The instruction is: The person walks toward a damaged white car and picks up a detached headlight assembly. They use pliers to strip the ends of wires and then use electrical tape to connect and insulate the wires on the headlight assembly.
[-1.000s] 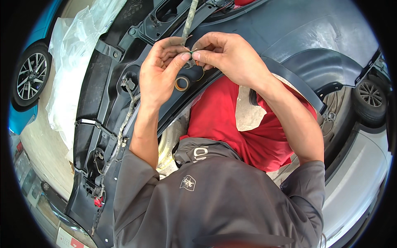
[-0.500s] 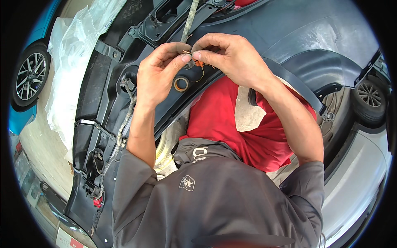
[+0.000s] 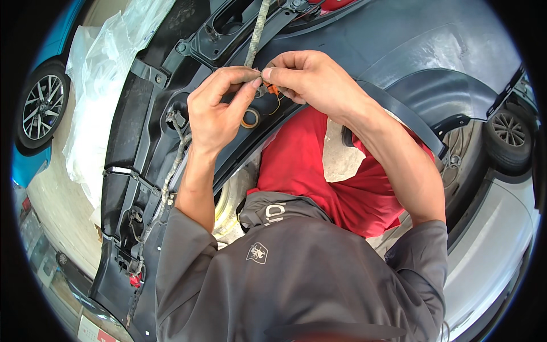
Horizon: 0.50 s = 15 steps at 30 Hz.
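My left hand (image 3: 219,108) and my right hand (image 3: 307,77) meet over the inner side of a dark car bumper (image 3: 364,40). Both pinch thin orange wires (image 3: 274,94) at the end of a cloth-wrapped cable (image 3: 257,31) that runs up and away. A small roll of tape (image 3: 250,118) hangs by my left hand's fingers, just below the wires. Fingertips of the two hands nearly touch. The wire ends are partly hidden by my fingers.
A taped wire harness (image 3: 171,171) with a red connector (image 3: 135,279) runs along the bumper's left edge. Clear plastic sheeting (image 3: 102,85) lies at left. A blue car's wheel (image 3: 41,105) is far left, another wheel (image 3: 509,137) at right.
Both hands stayed in place, with small finger movements on the wires. The roll of tape hangs at the same spot.
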{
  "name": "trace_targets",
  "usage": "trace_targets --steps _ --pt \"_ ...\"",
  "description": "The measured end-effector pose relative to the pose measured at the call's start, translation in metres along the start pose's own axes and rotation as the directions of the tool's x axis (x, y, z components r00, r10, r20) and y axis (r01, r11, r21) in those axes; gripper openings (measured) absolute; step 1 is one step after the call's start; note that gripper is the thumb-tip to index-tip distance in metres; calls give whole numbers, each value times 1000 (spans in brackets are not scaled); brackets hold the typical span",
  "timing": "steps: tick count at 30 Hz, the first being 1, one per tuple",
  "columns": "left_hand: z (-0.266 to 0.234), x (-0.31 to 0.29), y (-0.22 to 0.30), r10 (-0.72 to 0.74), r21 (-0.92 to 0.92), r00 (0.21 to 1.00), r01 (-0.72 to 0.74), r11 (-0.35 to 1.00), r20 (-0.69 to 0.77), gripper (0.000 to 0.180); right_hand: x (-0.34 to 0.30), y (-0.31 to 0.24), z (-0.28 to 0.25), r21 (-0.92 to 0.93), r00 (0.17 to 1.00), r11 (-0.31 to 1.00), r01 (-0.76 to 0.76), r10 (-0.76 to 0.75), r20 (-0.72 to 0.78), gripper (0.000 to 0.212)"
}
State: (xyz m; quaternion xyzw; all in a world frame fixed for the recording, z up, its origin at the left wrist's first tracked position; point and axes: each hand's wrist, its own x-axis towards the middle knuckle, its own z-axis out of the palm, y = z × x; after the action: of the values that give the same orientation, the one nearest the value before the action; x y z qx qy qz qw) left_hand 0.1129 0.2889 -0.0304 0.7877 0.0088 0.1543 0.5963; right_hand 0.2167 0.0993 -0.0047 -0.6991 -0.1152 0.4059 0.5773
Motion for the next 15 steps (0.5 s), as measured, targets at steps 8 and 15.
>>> trace_targets --steps 8,15 --pt "1 0 0 -332 -293 943 319 902 4 14 -10 2 9 -743 687 437 507 -726 43 33" --pt "-1 0 1 -368 -315 930 356 880 23 15 -5 6 4 -796 594 267 544 -792 140 31"
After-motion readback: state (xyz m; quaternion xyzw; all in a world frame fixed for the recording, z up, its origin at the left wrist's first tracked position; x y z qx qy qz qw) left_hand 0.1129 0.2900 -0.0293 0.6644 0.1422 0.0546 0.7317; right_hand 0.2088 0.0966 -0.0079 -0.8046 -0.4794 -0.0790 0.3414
